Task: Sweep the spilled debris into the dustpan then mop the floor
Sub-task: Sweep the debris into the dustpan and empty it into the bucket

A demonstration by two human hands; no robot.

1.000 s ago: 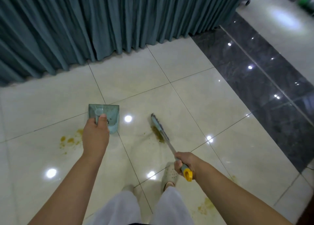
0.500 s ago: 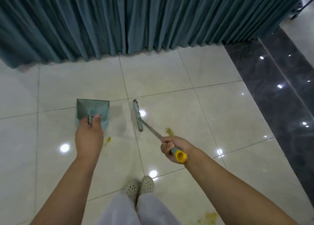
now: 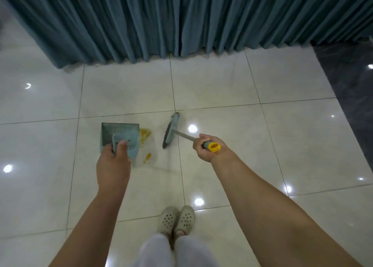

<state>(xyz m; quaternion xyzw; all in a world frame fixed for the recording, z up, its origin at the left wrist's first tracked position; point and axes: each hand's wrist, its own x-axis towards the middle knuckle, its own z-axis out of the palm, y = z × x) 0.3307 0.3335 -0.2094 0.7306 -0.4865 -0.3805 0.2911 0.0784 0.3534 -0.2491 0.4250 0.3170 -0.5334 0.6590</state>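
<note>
Between dustpan and brush, yellow debris lies on the tile floor. Your left hand grips the dustpan handle; your right hand clenches the brush handle.

No readable text, labels, brands or numbers anywhere in the head view. Dustpan and brush surfaces look plain; nothing printed on the floor tiles either.
</note>
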